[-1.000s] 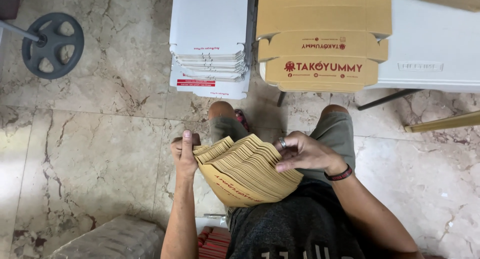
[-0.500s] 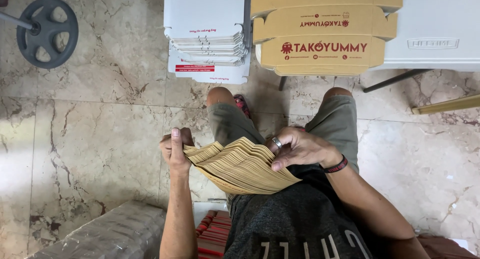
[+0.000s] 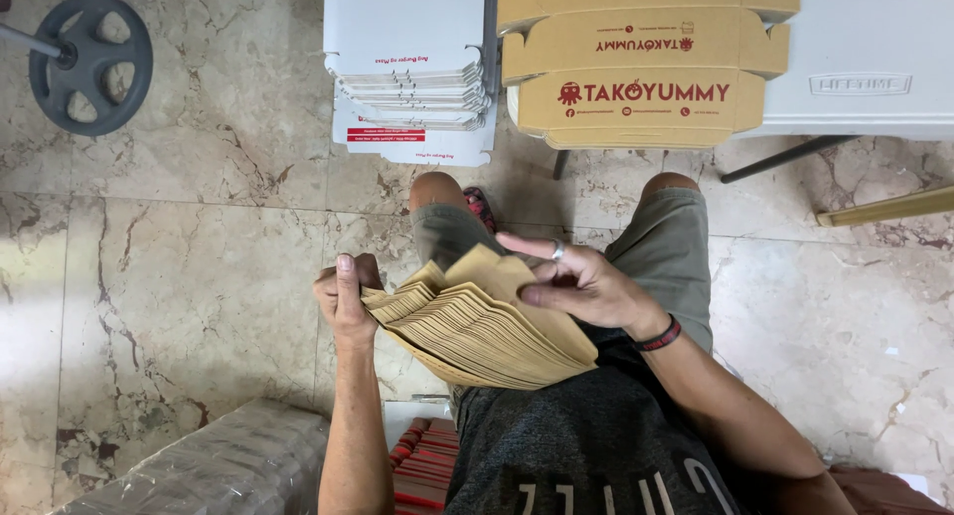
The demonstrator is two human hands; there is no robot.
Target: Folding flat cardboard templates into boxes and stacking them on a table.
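A fanned stack of flat brown cardboard blanks (image 3: 477, 326) rests over my lap. My left hand (image 3: 345, 296) grips the stack's left end, thumb on top. My right hand (image 3: 581, 281) lies on the top sheets at the right, fingers spread, a ring on one finger and a dark band at the wrist; the topmost sheet curls up under it. I sit in grey shorts, knees pointing to the boxes ahead.
A pile of flat white boxes (image 3: 412, 73) and a pile of folded brown boxes (image 3: 641, 73) stand ahead on the marble floor (image 3: 179, 276). A white table (image 3: 874, 68) is at right, a weight plate (image 3: 89, 63) at far left, a wrapped bundle (image 3: 219, 470) near my left elbow.
My right hand has lifted its fingers and slid across the top of the stack, raising the topmost sheet. The left hand keeps its grip. The view has tilted slightly.
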